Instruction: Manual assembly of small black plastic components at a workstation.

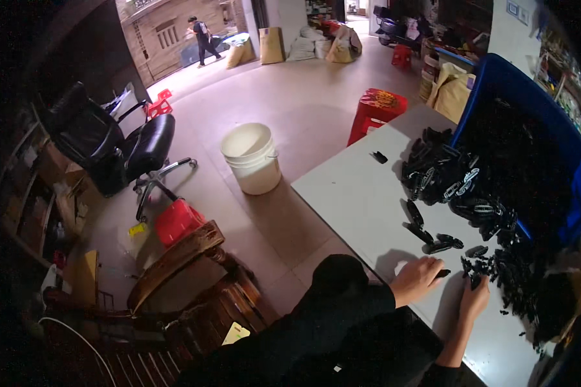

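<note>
My left hand point(417, 282) is closed over the white table, with the end of a black plastic part point(443, 273) sticking out past its fingertips. To its right, my right hand point(475, 302) has its fingers pinched on a small dark piece point(476, 281), beside a scatter of tiny black plastic pieces point(511, 277). Just beyond my hands lie a few long, rounded black parts point(440, 244). A heap of similar black parts point(440, 169), some with pale shiny outlines, spreads farther up the table. Their exact kind is too small to tell.
A blue bin point(481, 90) full of dark pieces leans at the table's right side. The white table point(342, 187) has a floor-standing white bucket point(255, 164) to its left. A red stool point(374, 113), wooden chair point(174, 264) and black office chair point(110, 138) stand around. Someone walks outside.
</note>
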A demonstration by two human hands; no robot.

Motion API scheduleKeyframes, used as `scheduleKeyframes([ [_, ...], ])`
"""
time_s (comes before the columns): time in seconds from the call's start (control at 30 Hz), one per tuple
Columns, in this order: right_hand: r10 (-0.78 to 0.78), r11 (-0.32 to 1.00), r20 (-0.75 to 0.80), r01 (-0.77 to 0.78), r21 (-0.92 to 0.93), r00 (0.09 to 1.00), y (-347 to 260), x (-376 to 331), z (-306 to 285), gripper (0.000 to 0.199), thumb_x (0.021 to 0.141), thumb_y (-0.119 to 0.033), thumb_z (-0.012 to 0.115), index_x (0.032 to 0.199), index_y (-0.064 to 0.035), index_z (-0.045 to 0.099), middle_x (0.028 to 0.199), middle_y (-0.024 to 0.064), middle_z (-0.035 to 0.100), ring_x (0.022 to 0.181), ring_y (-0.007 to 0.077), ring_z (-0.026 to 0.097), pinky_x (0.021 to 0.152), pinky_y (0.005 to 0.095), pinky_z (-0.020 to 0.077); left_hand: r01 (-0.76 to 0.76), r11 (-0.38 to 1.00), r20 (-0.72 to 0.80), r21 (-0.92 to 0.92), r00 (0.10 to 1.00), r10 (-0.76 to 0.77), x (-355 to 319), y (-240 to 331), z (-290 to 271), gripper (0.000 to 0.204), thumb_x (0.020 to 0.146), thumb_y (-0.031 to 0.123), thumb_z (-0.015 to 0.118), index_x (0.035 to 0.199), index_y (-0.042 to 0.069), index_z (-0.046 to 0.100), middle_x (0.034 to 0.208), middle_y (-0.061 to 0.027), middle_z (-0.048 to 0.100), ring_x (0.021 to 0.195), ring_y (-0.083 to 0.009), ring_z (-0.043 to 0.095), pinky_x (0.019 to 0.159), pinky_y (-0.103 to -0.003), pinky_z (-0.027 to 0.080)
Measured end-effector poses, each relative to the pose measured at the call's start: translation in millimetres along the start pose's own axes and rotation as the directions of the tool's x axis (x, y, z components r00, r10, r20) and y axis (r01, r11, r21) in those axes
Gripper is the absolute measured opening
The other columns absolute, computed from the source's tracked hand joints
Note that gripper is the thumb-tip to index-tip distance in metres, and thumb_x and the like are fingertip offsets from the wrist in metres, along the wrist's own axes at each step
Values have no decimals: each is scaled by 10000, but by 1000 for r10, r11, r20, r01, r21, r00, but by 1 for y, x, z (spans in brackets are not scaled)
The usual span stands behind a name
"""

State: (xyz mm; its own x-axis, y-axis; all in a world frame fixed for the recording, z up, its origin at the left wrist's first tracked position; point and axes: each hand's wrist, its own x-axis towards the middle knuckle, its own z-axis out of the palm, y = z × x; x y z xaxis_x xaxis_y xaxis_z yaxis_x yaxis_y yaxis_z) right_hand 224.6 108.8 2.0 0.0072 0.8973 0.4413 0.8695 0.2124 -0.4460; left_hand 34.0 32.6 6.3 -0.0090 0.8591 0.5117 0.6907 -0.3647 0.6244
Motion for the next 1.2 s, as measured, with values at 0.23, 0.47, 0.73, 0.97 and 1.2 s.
scheduleKeyframes([
  [0.23, 14, 998, 42, -17, 67, 999, 2, -14, -15, 195, 789, -152, 621, 773, 17, 524, 687, 158, 580, 611, 258, 552, 566, 365, 429, 221, 833, 49, -507, 972, -228, -27, 7, -19, 237, 886, 184, 525, 1028, 58, 383, 788, -166, 558, 704, -337, 574, 582, -395, 420],
  [0.47, 271, 460, 417, -497, 735, 868, -44, -75, -55, 111, 841, -158, 575, 803, -59, 541, 586, -44, 423, 455, 32, 342, 392, 185, 234, 382, 412, 302, -827, 921, -248, -47, 21, -27, 371, 956, 199, 416, 1280, 35, 337, 793, -16, 491, 638, -64, 441, 568, -199, 410],
  [0.73, 1, 190, 586, -575, 796, 810, -116, -98, -68, 86, 794, -49, 621, 814, -17, 543, 622, 19, 521, 492, 70, 433, 450, 187, 326, 435, 427, 317, -793, 893, -321, -47, 36, -60, 442, 984, 311, 290, 1317, 24, 338, 895, -10, 530, 651, -48, 431, 554, -183, 353],
  [0.97, 89, 237, 570, -574, 784, 816, -114, -101, -68, 99, 786, -60, 630, 823, -8, 555, 674, 34, 572, 504, 65, 452, 454, 187, 333, 365, 560, 303, -744, 931, -204, -52, 39, -53, 505, 977, 322, 275, 1366, 1, 272, 1024, -23, 515, 723, -54, 421, 627, -176, 349],
  [1.2, -136, 569, 451, -303, 765, 882, -107, -95, -73, 79, 761, 10, 566, 836, 19, 542, 732, 26, 558, 622, 58, 490, 557, 195, 392, 375, 674, 357, -636, 918, -174, -47, 40, -60, 527, 972, 301, 273, 1397, -5, 208, 1178, -76, 491, 860, -97, 489, 747, -208, 397],
])
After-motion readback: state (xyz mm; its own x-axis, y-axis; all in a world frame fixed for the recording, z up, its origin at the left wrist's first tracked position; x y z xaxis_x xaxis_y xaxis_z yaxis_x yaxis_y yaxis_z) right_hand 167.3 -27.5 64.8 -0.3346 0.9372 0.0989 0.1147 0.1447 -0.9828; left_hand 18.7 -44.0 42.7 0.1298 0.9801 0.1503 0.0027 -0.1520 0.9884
